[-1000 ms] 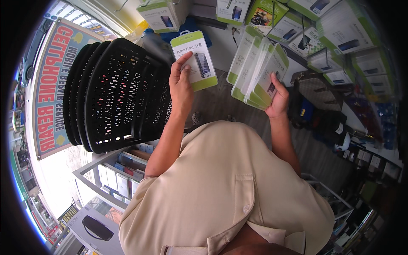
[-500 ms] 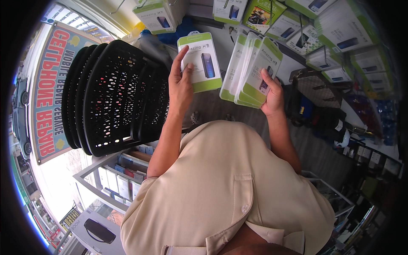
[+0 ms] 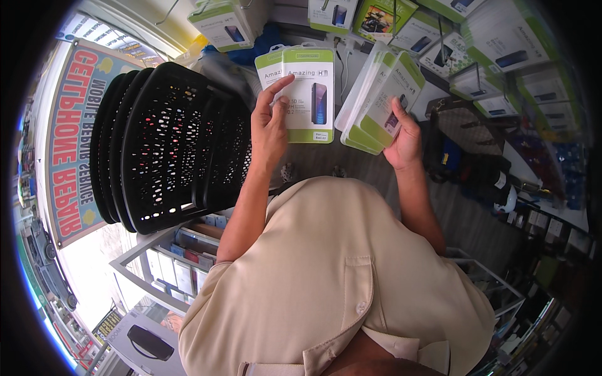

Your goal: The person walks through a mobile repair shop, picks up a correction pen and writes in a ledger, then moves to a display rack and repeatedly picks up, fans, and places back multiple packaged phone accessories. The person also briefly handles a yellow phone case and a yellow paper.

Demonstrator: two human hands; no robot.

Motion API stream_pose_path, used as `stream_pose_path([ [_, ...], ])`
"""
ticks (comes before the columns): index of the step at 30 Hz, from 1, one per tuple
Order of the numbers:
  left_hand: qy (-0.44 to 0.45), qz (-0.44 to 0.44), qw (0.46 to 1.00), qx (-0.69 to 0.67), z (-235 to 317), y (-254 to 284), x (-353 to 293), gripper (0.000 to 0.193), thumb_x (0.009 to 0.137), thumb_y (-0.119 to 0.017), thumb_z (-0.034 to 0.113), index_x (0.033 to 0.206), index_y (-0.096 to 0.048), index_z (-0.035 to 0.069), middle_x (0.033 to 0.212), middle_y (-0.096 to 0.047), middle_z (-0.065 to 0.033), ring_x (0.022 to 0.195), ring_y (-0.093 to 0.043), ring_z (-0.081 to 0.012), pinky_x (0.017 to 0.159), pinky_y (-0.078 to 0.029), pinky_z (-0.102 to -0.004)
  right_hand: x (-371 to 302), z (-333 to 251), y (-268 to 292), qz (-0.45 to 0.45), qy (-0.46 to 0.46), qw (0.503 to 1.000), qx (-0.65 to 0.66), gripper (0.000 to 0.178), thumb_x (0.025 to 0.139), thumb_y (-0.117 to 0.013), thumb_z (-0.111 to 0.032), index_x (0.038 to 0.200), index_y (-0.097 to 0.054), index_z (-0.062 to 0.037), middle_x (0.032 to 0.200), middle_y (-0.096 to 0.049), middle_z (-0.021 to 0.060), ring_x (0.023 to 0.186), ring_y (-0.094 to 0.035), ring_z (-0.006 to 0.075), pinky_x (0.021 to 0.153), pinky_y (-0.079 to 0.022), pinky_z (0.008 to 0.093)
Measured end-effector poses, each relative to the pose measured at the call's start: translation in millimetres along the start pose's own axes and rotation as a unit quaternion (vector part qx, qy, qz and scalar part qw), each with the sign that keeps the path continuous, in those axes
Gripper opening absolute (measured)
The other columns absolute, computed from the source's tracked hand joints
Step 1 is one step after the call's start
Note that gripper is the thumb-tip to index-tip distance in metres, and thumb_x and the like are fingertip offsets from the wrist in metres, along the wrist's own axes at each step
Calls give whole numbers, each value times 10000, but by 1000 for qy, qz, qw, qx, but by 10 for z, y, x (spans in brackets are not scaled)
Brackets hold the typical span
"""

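Observation:
My left hand (image 3: 268, 136) is closed on white-and-green phone screen protector packs (image 3: 321, 94). Two overlapping ones show, each printed with a dark phone, the front one covering much of the other. Across a small gap, my right hand (image 3: 404, 145) grips a fanned stack of similar packs (image 3: 370, 119) by its lower right side, thumb on the front face. The stack leans to the right, and several edges show at its left. The fingers behind both bunches are mostly hidden.
Black perforated plastic baskets (image 3: 169, 138) stand nested at my left, close to my forearm. More packs hang on hooks ahead, including a pack (image 3: 227, 30) at upper left and packs (image 3: 511, 50) at upper right. A brown checked bag (image 3: 467, 128) lies beyond my right hand.
A second pack now shows in my left hand, in front of the one seen before. The stack in my right hand has shifted slightly right and shows fewer packs spread at its left.

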State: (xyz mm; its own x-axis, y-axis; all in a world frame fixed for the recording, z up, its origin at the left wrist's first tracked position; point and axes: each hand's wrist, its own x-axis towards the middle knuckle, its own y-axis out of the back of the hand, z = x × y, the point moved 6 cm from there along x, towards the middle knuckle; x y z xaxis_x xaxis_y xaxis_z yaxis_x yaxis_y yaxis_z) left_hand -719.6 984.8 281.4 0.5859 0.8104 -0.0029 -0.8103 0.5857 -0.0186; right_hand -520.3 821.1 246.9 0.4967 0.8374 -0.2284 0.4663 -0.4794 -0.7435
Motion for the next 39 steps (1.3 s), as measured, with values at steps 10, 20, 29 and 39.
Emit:
stream_pose_path([
  [10,-6,-67,997,-30,-138,-330,-53,493,908,-815,137,1368,-640,109,1278,-557,-70,1218,-570,-211,1072,-462,-347,7,89,-112,44,14,994,-98,464,974,-758,-238,1357,-582,-46,1227,-671,55,1111,-647,155,980,-519,325],
  [20,-5,-33,999,-40,-130,-297,-120,517,960,-669,-12,1441,-541,128,1366,-566,-91,1247,-576,-199,1075,-479,-358,-132,191,-17,56,-54,985,-151,413,983,-749,-227,1326,-607,-48,1208,-681,33,1096,-648,138,975,-513,309],
  [29,18,3,996,-89,-92,-144,-140,492,967,-647,-9,1431,-553,123,1311,-605,-67,1170,-590,-148,1030,-484,-315,-193,70,52,31,-9,997,-63,443,1013,-701,-258,1379,-557,-55,1248,-665,48,1165,-631,158,1022,-496,340],
  [39,52,-60,988,-131,-134,-225,-182,357,1040,-601,101,1395,-639,112,1315,-597,-64,1193,-578,-147,1038,-467,-305,-211,245,-20,19,-13,997,-70,467,1013,-697,-239,1411,-539,-53,1282,-647,40,1189,-616,151,1038,-484,342],
])
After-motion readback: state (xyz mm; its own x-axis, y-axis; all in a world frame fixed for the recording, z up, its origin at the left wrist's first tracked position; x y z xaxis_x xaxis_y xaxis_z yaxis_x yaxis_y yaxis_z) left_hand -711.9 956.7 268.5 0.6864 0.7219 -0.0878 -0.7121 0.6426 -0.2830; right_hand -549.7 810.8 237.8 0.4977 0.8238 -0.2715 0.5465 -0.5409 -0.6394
